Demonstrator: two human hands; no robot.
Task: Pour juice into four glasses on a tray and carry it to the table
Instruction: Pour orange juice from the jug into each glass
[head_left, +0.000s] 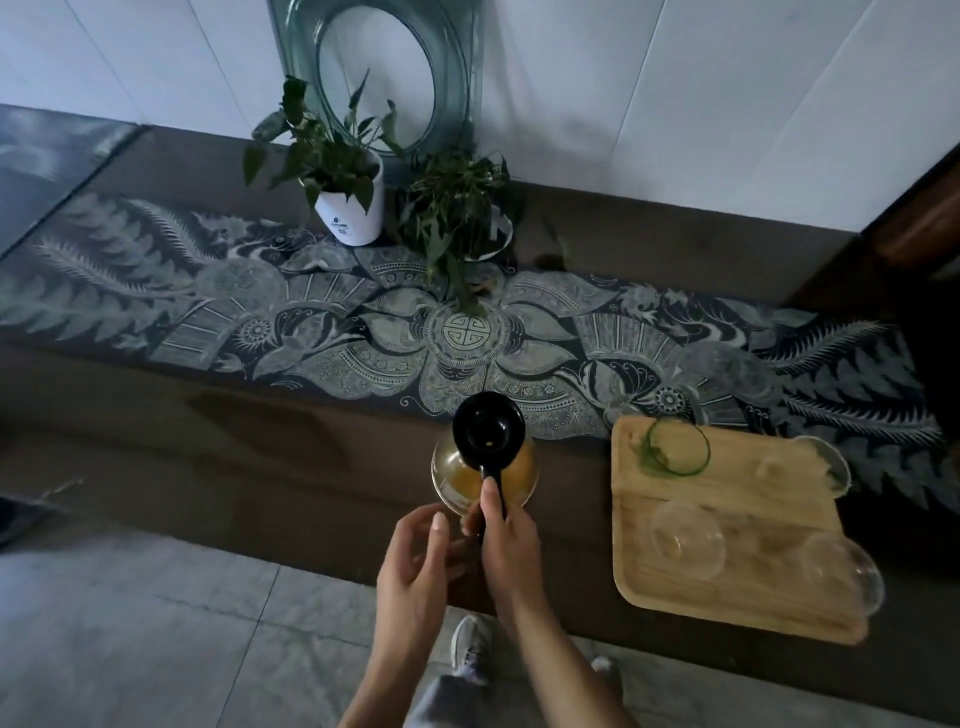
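A glass jug (457, 478) of orange juice with a black lid (488, 428) stands near the front edge of a dark counter. My right hand (506, 540) grips its black handle, thumb laid along the top. My left hand (418, 556) hovers just left of the handle with fingers loosely curled, holding nothing. To the right lies a wooden tray (727, 613). On it are a green-rimmed glass (675, 449) at the back left and three clear glasses (685, 538), (841, 571), (810, 465). All look empty.
A patterned dark runner (363, 343) covers the counter's middle. Two potted plants (337, 171), (460, 208) and a round glass piece (379, 67) stand at the back by the white wall. Grey floor tiles and my shoe (470, 649) are below the counter edge.
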